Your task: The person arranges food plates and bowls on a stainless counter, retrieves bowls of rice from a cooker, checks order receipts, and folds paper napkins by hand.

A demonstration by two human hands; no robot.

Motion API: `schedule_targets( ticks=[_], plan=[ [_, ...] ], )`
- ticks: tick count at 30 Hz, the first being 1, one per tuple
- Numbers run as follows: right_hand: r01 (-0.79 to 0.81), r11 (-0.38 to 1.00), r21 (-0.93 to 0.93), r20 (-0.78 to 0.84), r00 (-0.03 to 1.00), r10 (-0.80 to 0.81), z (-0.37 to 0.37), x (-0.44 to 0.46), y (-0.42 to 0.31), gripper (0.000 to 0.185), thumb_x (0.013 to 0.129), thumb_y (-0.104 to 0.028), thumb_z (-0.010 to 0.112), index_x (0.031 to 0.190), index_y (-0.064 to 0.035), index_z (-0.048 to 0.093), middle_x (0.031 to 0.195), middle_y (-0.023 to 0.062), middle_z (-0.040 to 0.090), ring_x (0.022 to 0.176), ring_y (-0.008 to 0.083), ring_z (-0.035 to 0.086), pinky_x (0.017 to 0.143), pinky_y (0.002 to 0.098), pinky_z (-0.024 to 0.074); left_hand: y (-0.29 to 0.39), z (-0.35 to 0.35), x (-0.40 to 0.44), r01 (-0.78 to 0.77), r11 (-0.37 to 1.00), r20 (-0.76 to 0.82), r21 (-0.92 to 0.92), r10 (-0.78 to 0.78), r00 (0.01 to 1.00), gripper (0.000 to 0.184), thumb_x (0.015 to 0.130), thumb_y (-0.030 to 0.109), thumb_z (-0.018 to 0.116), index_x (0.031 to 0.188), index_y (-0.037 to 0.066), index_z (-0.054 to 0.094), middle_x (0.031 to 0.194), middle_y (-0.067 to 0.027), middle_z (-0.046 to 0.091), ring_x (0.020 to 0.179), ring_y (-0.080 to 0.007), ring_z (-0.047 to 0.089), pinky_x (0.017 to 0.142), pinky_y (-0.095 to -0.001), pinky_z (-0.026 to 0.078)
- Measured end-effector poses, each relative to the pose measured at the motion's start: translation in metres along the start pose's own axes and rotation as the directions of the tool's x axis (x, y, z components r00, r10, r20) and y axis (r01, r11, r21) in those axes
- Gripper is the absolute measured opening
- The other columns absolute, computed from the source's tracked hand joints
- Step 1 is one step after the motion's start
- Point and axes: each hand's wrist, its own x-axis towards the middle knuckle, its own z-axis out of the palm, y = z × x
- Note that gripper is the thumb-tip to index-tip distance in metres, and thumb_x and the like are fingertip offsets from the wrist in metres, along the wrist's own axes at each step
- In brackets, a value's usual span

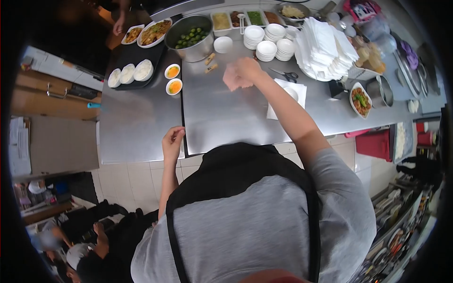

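My right hand is closed on a pink cloth, pressed against the steel counter near its middle. Left of my body, my left hand hovers by the counter's front edge, its fingers curled in and nothing visible in them. Close to the cloth lie two small brown-and-tan pieces. Beneath my right forearm sits a white dish on a white napkin, partly covered by the arm. Scissors with dark handles rest behind it.
Stacked white bowls, a pot of green limes and a napkin pile line the back. At left are two orange-filled saucers and a black tray with rice bowls. A filled dish stands right. Other people work nearby.
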Motion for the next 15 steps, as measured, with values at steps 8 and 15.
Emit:
schedule_targets(
  ticks=[8, 15],
  plan=[
    [-0.303, 0.936, 0.178, -0.211, 0.918, 0.337, 0.11, -0.04, -0.101, 0.003, 0.072, -0.007, 0.055, 0.072, -0.0043, 0.057, 0.09, 0.0111, 0.06, 0.082, 0.0254, 0.062, 0.063, 0.0324, 0.0492, 0.011, 0.007, 0.032, -0.062, 0.997, 0.017, -0.054, 0.063, 0.998, 0.016, 0.086, 0.013, 0.059, 0.096, 0.001, 0.063, 0.083, -0.0009, 0.061, 0.075, -0.0073, 0.053, 0.07, -0.021, 0.041],
    [0.139, 0.946, 0.292, 0.102, 0.979, -0.175, 0.098, -0.066, -0.128, 0.029, 0.069, -0.009, 0.062, 0.098, -0.0079, 0.064, 0.104, 0.0118, 0.061, 0.096, 0.0289, 0.059, 0.083, 0.0374, 0.0476, -0.012, 0.044, 0.045, -0.194, 0.976, 0.112, 0.1, 0.182, 0.977, 0.022, 0.086, 0.012, 0.056, 0.104, 0.0, 0.062, 0.093, -0.0088, 0.064, 0.083, -0.0133, 0.06, 0.074, -0.0245, 0.046]
  ],
)
